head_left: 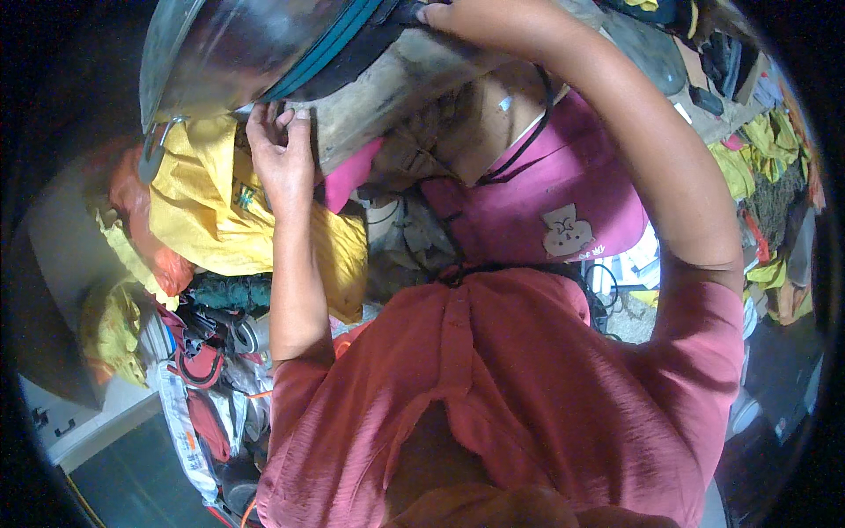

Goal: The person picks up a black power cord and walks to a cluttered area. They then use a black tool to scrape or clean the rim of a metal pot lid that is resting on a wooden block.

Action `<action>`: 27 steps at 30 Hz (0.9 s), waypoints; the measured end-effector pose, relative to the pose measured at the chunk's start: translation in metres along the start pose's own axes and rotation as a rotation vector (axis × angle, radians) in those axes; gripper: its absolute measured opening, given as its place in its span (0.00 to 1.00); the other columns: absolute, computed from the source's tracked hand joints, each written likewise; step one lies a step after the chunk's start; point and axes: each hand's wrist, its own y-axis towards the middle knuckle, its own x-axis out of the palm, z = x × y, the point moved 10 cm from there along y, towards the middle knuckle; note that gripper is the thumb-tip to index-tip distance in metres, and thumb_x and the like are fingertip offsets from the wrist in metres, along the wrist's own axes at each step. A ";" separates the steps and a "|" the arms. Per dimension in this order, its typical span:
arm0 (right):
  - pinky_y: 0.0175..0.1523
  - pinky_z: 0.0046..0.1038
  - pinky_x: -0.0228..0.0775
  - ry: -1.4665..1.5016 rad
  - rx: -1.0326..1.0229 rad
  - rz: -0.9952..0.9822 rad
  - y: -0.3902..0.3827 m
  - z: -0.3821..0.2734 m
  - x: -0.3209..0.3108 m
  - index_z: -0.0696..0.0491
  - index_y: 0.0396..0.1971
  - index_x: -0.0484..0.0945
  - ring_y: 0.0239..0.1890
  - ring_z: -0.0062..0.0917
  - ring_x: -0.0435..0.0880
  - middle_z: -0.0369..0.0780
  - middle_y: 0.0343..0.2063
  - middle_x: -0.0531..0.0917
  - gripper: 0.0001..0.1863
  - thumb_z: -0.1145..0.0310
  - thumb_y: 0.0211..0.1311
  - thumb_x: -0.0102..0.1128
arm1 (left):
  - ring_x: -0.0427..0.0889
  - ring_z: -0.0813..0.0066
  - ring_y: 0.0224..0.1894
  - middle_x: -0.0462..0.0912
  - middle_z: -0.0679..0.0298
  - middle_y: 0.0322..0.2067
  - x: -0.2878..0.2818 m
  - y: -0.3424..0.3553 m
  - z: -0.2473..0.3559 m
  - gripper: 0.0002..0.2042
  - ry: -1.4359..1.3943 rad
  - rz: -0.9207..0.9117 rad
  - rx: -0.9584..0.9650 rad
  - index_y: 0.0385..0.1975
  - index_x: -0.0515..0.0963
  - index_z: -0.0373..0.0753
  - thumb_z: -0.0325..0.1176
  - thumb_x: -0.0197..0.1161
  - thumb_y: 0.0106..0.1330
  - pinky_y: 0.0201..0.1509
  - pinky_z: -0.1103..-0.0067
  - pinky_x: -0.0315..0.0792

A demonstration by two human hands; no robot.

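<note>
Across the top left lies a dark, glossy, see-through-looking piece [242, 44] edged with a teal band [321, 62] and a black fabric strip [356, 63]. My left hand [282, 158] is at the band's lower end, fingers curled and fingertips against its edge; the exact grip is partly hidden. At the top, my right hand [449, 16] closes on the dark fabric near the band's other end, its fingers mostly out of sight. Under the piece is a worn wooden tabletop [352, 114].
Below the tabletop's left edge hangs a yellow cloth or bag [198, 211], beside an orange plastic bag [163, 260]. A pink cloth with a white cartoon figure [568, 231] lies over my lap area. Mixed scraps [770, 176] pile at right, bags and clutter [207, 387] at left.
</note>
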 end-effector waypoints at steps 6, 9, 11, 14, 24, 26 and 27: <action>0.38 0.40 0.68 -0.048 0.063 -0.052 -0.003 0.005 0.003 0.58 0.23 0.78 0.31 0.44 0.77 0.51 0.26 0.78 0.15 0.60 0.49 0.50 | 0.69 0.68 0.50 0.65 0.45 0.51 0.006 -0.002 0.007 0.30 0.113 -0.036 0.000 0.54 0.54 0.23 0.29 0.59 0.54 0.54 0.77 0.62; 0.38 0.40 0.69 -0.126 0.043 -0.039 -0.004 0.005 0.011 0.57 0.22 0.78 0.30 0.44 0.77 0.51 0.25 0.78 0.15 0.60 0.49 0.50 | 0.69 0.68 0.50 0.65 0.45 0.52 0.006 -0.001 0.004 0.30 0.071 -0.048 0.029 0.54 0.54 0.23 0.28 0.59 0.54 0.55 0.77 0.62; 0.37 0.40 0.69 -0.093 0.001 0.013 -0.005 0.004 0.007 0.57 0.21 0.78 0.29 0.45 0.77 0.50 0.24 0.78 0.15 0.60 0.48 0.50 | 0.69 0.68 0.50 0.64 0.45 0.52 0.003 0.000 -0.003 0.30 -0.040 -0.036 0.013 0.54 0.54 0.24 0.28 0.59 0.54 0.55 0.77 0.62; 0.36 0.39 0.69 -0.002 0.000 -0.031 0.012 0.016 0.012 0.57 0.20 0.78 0.29 0.45 0.77 0.51 0.23 0.78 0.15 0.60 0.48 0.51 | 0.69 0.69 0.50 0.66 0.49 0.51 0.003 0.002 -0.005 0.29 -0.045 -0.027 0.007 0.55 0.54 0.26 0.28 0.59 0.55 0.55 0.77 0.61; 0.37 0.40 0.68 -0.073 0.020 -0.013 0.005 0.012 0.012 0.57 0.22 0.78 0.29 0.45 0.77 0.50 0.24 0.78 0.15 0.59 0.50 0.50 | 0.70 0.71 0.49 0.67 0.53 0.50 0.006 -0.003 0.006 0.27 0.006 -0.064 0.003 0.54 0.57 0.27 0.28 0.58 0.57 0.54 0.79 0.62; 0.38 0.40 0.68 -0.077 0.042 -0.041 0.006 0.014 0.013 0.57 0.22 0.78 0.30 0.45 0.77 0.50 0.24 0.78 0.15 0.59 0.50 0.50 | 0.70 0.71 0.49 0.67 0.53 0.50 0.007 -0.002 0.005 0.27 0.021 -0.069 0.019 0.54 0.57 0.27 0.29 0.58 0.56 0.54 0.79 0.62; 0.38 0.40 0.68 -0.079 0.053 -0.052 0.006 0.014 0.013 0.57 0.22 0.78 0.30 0.45 0.76 0.50 0.25 0.78 0.15 0.59 0.50 0.50 | 0.70 0.71 0.49 0.67 0.53 0.50 0.008 -0.002 0.006 0.27 0.029 -0.071 0.030 0.54 0.57 0.27 0.29 0.59 0.56 0.54 0.79 0.62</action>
